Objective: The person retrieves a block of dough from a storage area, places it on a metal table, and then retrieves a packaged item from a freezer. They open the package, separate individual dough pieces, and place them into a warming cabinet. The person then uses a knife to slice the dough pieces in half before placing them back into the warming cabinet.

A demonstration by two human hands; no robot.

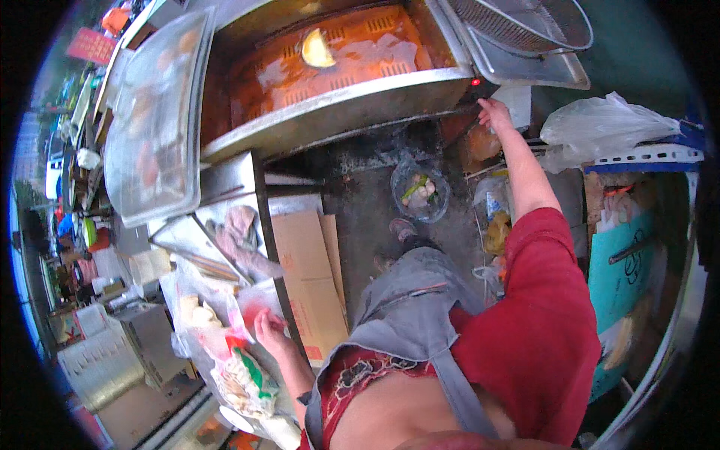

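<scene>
My right hand (494, 114) reaches to the front right corner of a metal fryer (337, 93), just below a small lit red light (476, 82). Its fingertips meet a dark part there; whether they grip it is unclear. A pale yellow half-round piece of food (318, 48) lies in the orange-brown liquid of the fryer. My left hand (270, 331) is over the edge of the side counter, fingers curled, beside a reddish patch and plastic bags of pale food (236, 377). Whether it holds anything cannot be told. A crumpled cloth (239, 236) lies farther up the counter.
A clear-lidded container (157, 124) stands left of the fryer. A wire basket (534, 25) rests over a tray (531, 73) at the right. Below are flattened cardboard (306, 275) and a lined waste bin (419, 194) near my feet. A plastic bag (607, 126) lies on the right shelf.
</scene>
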